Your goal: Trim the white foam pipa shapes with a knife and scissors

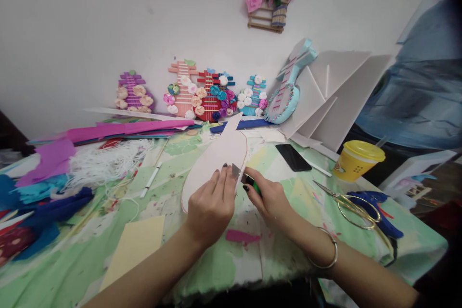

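Left grip is uncurled, fingers extended flat on the white cutout, which reaches from beneath it toward 11 and 12 o'clock on the table. Right grip is closed around a cutter, blade toward 10 o'clock at the cutout's right edge; contact cannot be confirmed. Pink scrap lies apart, at 7 o'clock from the right grip.

no text, brand or number readable. yellow cup on counter: small printed emblem toward left of side, cluster of dark dots beside it; any lettering there too small to make out.
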`<state>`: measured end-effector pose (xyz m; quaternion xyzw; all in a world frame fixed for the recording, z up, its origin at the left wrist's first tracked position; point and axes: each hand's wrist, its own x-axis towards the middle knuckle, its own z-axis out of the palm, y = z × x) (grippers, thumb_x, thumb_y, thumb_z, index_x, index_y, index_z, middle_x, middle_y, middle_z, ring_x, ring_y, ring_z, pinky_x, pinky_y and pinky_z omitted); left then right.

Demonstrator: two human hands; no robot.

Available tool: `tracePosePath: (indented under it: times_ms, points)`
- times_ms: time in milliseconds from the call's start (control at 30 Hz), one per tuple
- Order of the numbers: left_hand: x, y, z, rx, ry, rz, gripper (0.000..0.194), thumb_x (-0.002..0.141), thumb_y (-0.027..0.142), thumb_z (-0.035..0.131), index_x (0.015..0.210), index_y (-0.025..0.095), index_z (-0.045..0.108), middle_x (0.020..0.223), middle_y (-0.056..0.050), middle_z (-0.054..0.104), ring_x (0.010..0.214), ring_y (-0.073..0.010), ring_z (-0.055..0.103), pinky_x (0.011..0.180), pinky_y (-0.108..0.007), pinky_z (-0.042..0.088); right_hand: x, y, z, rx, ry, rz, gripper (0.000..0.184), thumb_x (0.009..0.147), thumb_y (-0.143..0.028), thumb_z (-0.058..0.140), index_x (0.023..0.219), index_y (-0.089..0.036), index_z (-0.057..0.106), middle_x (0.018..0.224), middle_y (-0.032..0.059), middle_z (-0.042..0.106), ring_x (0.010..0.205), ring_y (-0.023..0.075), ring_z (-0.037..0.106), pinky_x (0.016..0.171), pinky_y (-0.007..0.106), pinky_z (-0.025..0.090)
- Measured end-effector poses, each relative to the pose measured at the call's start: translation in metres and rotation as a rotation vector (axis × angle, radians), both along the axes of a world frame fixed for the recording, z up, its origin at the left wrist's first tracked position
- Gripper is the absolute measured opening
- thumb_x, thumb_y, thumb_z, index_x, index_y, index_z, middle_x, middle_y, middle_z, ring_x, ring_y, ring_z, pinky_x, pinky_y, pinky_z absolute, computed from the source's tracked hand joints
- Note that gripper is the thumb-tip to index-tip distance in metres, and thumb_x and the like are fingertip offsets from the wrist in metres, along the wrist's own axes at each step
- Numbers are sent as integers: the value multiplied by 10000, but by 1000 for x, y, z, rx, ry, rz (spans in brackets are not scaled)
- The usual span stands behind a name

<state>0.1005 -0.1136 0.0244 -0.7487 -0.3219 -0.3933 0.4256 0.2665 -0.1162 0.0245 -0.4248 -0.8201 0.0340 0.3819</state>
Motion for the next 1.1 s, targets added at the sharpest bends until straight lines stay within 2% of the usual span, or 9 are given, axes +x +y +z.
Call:
tracePosePath:
  times_ms: [367, 633, 833, 900, 1000, 1100]
  points:
    - [2, 0, -1, 15, 11, -15, 216, 773, 108, 569, 954, -6, 597, 950, -222, 673, 828, -287, 669, 609, -336, 562, -1, 0, -2, 33, 12, -9, 345, 902, -244, 380, 1236, -169, 427, 948, 77, 672, 729, 149, 632, 646, 234, 462]
    - [5, -3, -7, -25, 36, -27, 256, 807, 115, 519, 1020, -13, 583, 975, -233, 664, 879, -286, 657, 663, -339, 563, 3, 7, -2, 52, 55, -76, 202, 907, -259, 391, 1062, -203, 509, 730, 5, 635, 593, 123, 571, 570, 206, 402]
    - [4, -2, -7, -25, 28, -53, 281, 791, 132, 535, 1039, 9, 584, 1000, -207, 666, 894, -272, 654, 694, -336, 560, 6, 7, -2, 38, 68, -25, 196, 905, -263, 396, 1060, -203, 500, 759, 14, 632, 605, 123, 567, 581, 206, 398]
    - [2, -5, -4, -74, 16, -84, 300, 779, 147, 545, 1051, 27, 582, 1016, -187, 666, 900, -263, 652, 709, -336, 559, 7, 7, -2, 29, 64, -19, 194, 905, -262, 393, 1052, -200, 502, 756, 15, 628, 605, 122, 564, 581, 205, 394]
    - [-8, -11, -2, -283, -11, -173, 379, 793, 221, 526, 1138, 65, 540, 1104, -154, 639, 993, -243, 618, 804, -341, 538, 9, 9, -3, 16, 61, -31, 204, 906, -266, 381, 1049, -200, 510, 729, 6, 613, 582, 115, 550, 568, 201, 383]
    - [-40, -13, -3, -437, -45, -197, 460, 822, 287, 497, 1240, 98, 456, 1171, -138, 603, 1070, -230, 574, 926, -383, 473, 13, 12, -4, 12, 60, -58, 213, 907, -271, 371, 1037, -197, 523, 674, -6, 590, 539, 108, 520, 539, 199, 360]
